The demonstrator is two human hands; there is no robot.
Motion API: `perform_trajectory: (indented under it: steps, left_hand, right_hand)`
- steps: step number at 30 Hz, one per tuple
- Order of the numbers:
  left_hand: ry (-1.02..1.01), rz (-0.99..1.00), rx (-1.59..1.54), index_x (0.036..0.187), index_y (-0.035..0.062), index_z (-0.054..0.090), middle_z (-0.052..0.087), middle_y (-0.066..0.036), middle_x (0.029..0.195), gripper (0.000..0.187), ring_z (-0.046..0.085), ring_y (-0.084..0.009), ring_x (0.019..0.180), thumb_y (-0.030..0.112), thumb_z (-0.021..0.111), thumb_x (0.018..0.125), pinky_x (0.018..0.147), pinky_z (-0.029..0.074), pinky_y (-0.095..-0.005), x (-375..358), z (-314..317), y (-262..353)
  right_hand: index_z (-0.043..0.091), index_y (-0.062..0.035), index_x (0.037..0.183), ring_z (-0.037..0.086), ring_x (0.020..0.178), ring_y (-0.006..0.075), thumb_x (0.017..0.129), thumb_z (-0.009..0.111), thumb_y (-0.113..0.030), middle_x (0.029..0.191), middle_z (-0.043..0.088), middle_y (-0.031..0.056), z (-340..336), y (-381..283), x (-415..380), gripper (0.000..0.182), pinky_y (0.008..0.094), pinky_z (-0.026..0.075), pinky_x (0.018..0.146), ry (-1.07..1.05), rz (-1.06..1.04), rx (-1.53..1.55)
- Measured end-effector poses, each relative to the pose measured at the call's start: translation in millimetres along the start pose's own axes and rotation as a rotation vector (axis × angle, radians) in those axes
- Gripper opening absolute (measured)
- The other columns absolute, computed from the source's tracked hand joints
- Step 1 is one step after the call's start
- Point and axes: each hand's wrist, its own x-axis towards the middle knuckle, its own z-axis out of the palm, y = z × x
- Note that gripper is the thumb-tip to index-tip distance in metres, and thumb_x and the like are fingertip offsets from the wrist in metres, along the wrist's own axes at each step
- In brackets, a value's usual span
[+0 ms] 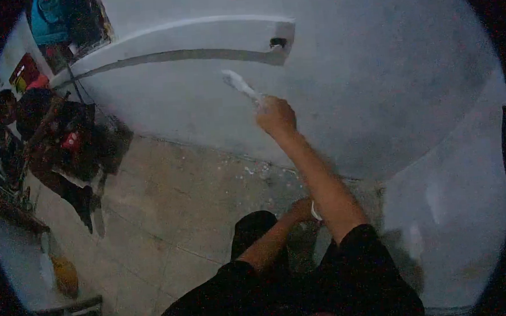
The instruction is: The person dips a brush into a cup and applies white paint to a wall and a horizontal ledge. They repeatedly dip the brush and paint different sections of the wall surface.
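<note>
My right hand (276,115) is stretched out at the wall, its fingers wrapped round a slim white-smeared tool (240,84) with a flat, pale end. The tool's tip points up and left, close to the white wall (204,92) just below its raised ledge. Down by my knees, my left hand (302,209) is closed on a white-rimmed object (316,211). My right forearm hides most of that object, and its kind cannot be made out.
White specks (259,169) lie on the tiled floor (158,203) along the wall's foot. A dark recess (278,42) marks the right end of the ledge (189,38). People (51,128) sit at the left. A yellow item (66,276) and a metal frame (72,313) are at lower left.
</note>
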Motion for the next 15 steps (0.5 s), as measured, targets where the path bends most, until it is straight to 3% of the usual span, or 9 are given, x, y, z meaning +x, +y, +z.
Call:
perform_trajectory:
  steps: [2,4,8,10,12,15]
  left_hand:
    - [0.013,0.004,-0.007,0.139,0.0078,0.056,0.058,-0.016,0.14,0.083,0.057,-0.038,0.124,0.043,0.087,0.07,0.107,0.044,-0.0513,3,2,-3]
    - [0.028,0.011,-0.017,0.139,0.0079,0.056,0.058,-0.016,0.14,0.083,0.057,-0.0378,0.124,0.043,0.086,0.071,0.107,0.044,-0.0511,4,-1,-7]
    - [0.04,0.013,-0.022,0.14,0.0081,0.055,0.058,-0.016,0.14,0.082,0.057,-0.0374,0.124,0.044,0.085,0.072,0.107,0.044,-0.0506,3,-1,-16]
    - [0.044,0.012,-0.027,0.14,0.0082,0.055,0.058,-0.016,0.139,0.082,0.057,-0.0371,0.124,0.044,0.085,0.072,0.107,0.044,-0.0504,-1,-3,-20]
    - [0.046,0.014,-0.034,0.14,0.0083,0.055,0.058,-0.016,0.139,0.082,0.058,-0.0369,0.124,0.044,0.084,0.073,0.107,0.045,-0.0501,-4,-5,-23]
    - [0.046,0.023,-0.03,0.141,0.0084,0.054,0.059,-0.016,0.139,0.081,0.058,-0.0366,0.124,0.045,0.084,0.074,0.107,0.045,-0.0498,2,-8,-29]
  right_hand:
    - [0.069,0.0006,0.112,0.07,0.086,0.0384,0.089,0.06,-0.022,0.094,0.071,0.0233,-15,21,-5,0.033,0.0497,0.055,0.082,0.074,-0.04,0.059]
    - [0.07,0.0007,0.111,0.07,0.084,0.039,0.089,0.062,-0.022,0.092,0.07,0.025,-43,40,-9,0.033,0.048,0.055,0.08,0.094,0.082,-0.052]
    - [0.073,0.0024,0.101,0.069,0.077,0.0364,0.087,0.071,-0.024,0.086,0.07,0.0237,-92,90,-31,0.03,0.0426,0.053,0.072,0.261,0.085,-0.028]
    - [0.072,0.0029,0.104,0.069,0.077,0.0343,0.087,0.072,-0.024,0.086,0.071,0.0222,-117,142,-38,0.032,0.0414,0.052,0.07,0.355,-0.015,-0.185]
    - [0.07,0.0043,0.109,0.07,0.081,0.0358,0.087,0.071,-0.025,0.091,0.071,0.0238,-163,148,-58,0.036,0.0423,0.052,0.072,0.288,0.15,-0.071]
    - [0.068,0.0038,0.118,0.07,0.088,0.0353,0.089,0.069,-0.028,0.103,0.072,0.0239,-203,206,-86,0.043,0.0415,0.053,0.078,0.402,0.216,-0.303]
